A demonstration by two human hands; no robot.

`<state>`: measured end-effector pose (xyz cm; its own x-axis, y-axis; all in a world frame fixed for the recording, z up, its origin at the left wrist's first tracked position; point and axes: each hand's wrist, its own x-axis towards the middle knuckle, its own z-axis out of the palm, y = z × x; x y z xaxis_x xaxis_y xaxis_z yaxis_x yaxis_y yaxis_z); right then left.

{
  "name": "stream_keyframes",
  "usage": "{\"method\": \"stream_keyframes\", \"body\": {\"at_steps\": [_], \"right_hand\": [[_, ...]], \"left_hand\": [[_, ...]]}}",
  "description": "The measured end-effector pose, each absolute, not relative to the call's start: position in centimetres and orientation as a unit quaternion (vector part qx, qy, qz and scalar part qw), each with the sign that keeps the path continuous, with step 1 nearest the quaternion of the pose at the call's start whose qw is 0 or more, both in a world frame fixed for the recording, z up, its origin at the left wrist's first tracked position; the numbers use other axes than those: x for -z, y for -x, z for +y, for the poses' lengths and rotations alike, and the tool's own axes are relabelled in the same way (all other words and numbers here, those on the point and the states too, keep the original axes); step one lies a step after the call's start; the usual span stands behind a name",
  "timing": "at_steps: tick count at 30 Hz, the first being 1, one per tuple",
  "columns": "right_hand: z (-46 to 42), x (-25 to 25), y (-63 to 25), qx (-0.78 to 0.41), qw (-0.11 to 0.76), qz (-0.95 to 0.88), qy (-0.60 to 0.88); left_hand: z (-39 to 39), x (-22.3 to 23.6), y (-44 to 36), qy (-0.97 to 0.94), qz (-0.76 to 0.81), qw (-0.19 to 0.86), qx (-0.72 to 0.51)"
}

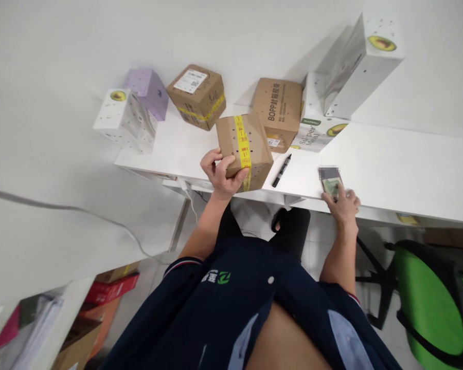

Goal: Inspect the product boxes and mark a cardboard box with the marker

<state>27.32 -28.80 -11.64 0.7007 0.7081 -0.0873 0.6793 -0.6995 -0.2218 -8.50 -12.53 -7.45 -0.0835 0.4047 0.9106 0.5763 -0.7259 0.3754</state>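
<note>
My left hand (220,173) grips the near corner of a small brown cardboard box (244,149) sealed with yellow tape, at the front edge of the white table (389,169). My right hand (344,203) rests at the table's edge with its fingers on a small flat green item (331,185), partly blurred. A black marker pen (281,170) lies between the two hands.
Behind stand more boxes: a brown taped one (196,96), a brown BOPP box (278,110), a purple box (148,92), white avocado-print boxes (125,119) (360,64). A green chair (432,303) is at right; boxes and papers (100,303) lie lower left.
</note>
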Motion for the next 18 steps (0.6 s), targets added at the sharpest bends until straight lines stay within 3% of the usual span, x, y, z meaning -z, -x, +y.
{"method": "stream_keyframes", "body": {"at_steps": [6, 11, 14, 18], "right_hand": [[-29.2, 11.8, -26.8, -0.077, 0.079, -0.460, 0.881], [-30.5, 9.4, -22.8, -0.132, 0.059, -0.420, 0.896], [-32.2, 9.3, -20.9, -0.210, 0.168, -0.396, 0.878], [-33.9, 9.8, -19.0, -0.472, 0.438, -0.311, 0.699]], "left_hand": [[-12.4, 8.3, 8.6, 0.679, -0.418, 0.012, 0.604], [-12.5, 8.1, 8.5, 0.673, -0.411, 0.043, 0.614], [-12.4, 8.0, 8.5, 0.674, -0.414, 0.054, 0.609], [-12.3, 8.0, 8.6, 0.675, -0.404, 0.042, 0.616]]}}
